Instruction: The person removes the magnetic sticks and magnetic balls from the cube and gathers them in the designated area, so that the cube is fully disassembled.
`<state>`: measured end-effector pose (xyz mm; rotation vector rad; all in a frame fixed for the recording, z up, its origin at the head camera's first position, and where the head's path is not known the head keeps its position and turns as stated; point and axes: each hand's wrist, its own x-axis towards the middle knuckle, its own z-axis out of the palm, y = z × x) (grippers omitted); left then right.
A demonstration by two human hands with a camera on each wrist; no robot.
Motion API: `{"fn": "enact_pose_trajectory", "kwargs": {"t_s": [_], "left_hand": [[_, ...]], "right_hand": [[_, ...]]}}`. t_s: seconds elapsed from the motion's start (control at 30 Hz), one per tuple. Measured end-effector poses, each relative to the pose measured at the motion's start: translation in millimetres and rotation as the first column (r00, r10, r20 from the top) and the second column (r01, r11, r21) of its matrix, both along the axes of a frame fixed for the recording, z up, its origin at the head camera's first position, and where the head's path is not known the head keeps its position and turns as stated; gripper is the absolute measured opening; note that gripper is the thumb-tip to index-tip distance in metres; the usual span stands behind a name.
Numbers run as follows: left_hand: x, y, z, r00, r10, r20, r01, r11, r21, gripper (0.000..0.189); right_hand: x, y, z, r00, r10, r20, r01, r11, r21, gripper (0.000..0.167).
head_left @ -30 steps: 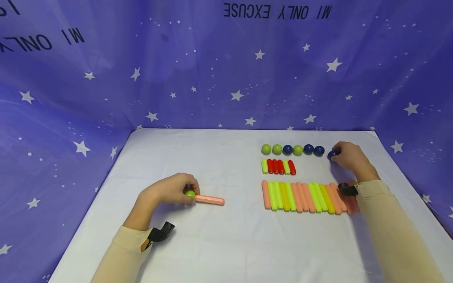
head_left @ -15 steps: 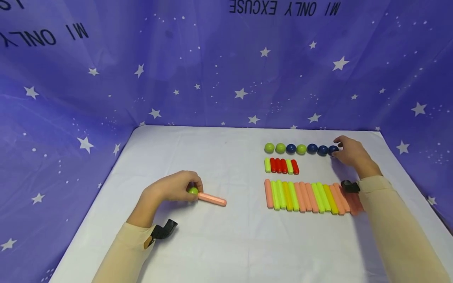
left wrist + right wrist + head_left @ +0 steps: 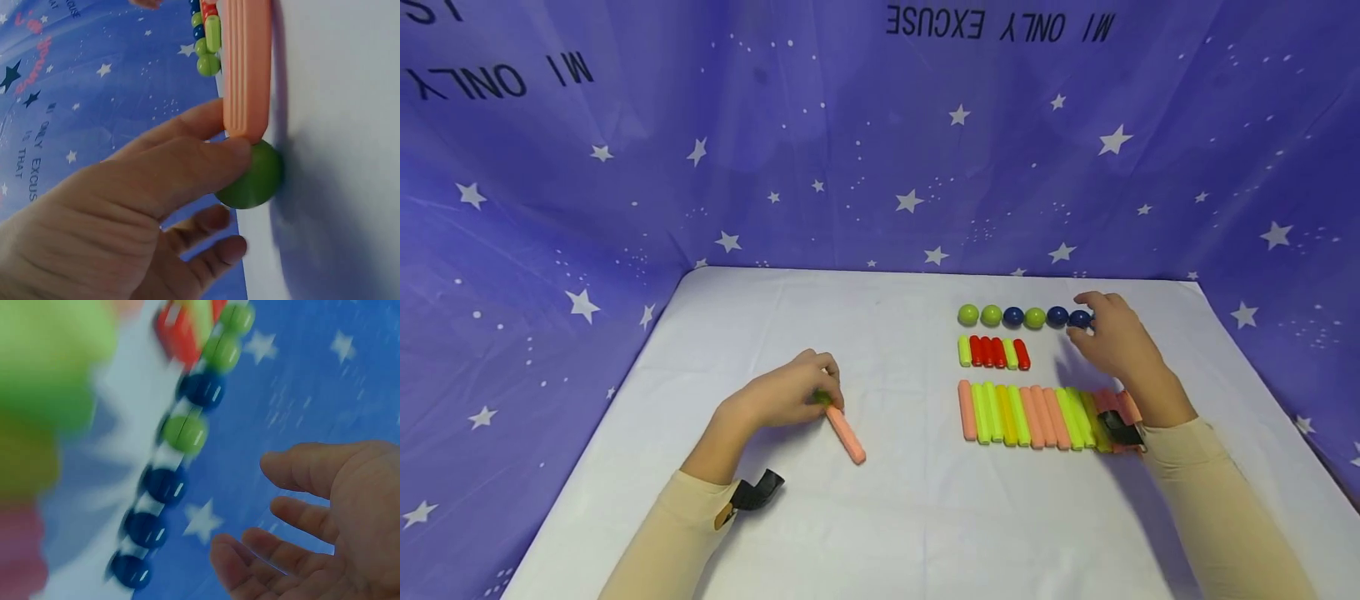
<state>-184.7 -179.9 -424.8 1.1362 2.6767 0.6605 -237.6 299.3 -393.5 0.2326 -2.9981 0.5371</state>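
In the left wrist view my left hand (image 3: 144, 194) pinches a green ball (image 3: 259, 178) near the end of a pink ribbed stick (image 3: 247, 69); the stick's end meets the ball. From the head view this pink stick (image 3: 847, 435) slants toward the near right. My right hand (image 3: 1116, 337) hovers beside the ball row with fingers spread and holds nothing. In the right wrist view that hand (image 3: 312, 531) is apart from the row of dark blue balls (image 3: 147, 530) and green balls (image 3: 185, 433). The hand hides the row's right end in the head view.
Below the balls lies a row of short red and green sticks (image 3: 987, 352). Nearer the front is a long row of pink, green and yellow sticks (image 3: 1015, 415), partly behind the right wrist. All rest on a white-covered table (image 3: 887, 517) before a purple star-printed curtain (image 3: 850, 150).
The right hand sets a blue ball at the row's right end, lets go and moves left. In the left hand, the pink stick swings from pointing right to pointing toward the near right.
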Motion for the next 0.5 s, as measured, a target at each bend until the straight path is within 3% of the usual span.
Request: {"fn": "enact_pose_trajectory", "kwargs": {"t_s": [0.07,0.13,0.2,0.23,0.3,0.37,0.43,0.5], "left_hand": [[0.4,2.9,0.1,1.000,-0.010,-0.027,0.010,1.000,-0.001,0.019],[2.4,6.4,1.6,0.999,0.025,-0.036,-0.025,1.000,-0.004,0.017],[5.9,11.1,4.7,0.991,0.124,-0.040,-0.124,0.992,0.001,0.012],[8.4,14.0,6.7,0.978,0.206,-0.033,-0.207,0.978,-0.001,0.011],[14.4,21.6,10.8,0.922,0.386,-0.019,-0.387,0.922,-0.024,0.016],[20.7,30.3,13.1,0.842,0.540,-0.001,-0.538,0.839,-0.083,0.029],[26.1,39.0,12.8,0.775,0.632,0.015,-0.620,0.765,-0.172,0.042],[29.7,46.0,10.2,0.751,0.660,0.029,-0.635,0.733,-0.243,0.048]], "right_hand": [[10.7,-17.5,-0.4,0.999,0.039,-0.024,-0.039,0.999,-0.007,0.052],[20.8,-37.1,-2.7,0.996,0.081,-0.033,-0.081,0.997,-0.009,0.051],[30.3,-58.8,-5.4,0.991,0.134,-0.027,-0.135,0.991,-0.021,0.051],[34.3,-69.9,-7.1,0.986,0.164,-0.023,-0.165,0.986,-0.026,0.051],[41.8,-92.5,-10.1,0.976,0.217,-0.007,-0.217,0.976,-0.037,0.051],[48.2,-114.0,-13.0,0.963,0.271,0.003,-0.270,0.962,-0.044,0.050],[53.0,-134.2,-16.7,0.950,0.314,-0.005,-0.314,0.949,-0.040,0.049],[56.7,-153.4,-21.0,0.933,0.359,-0.017,-0.360,0.932,-0.037,0.048]]}}
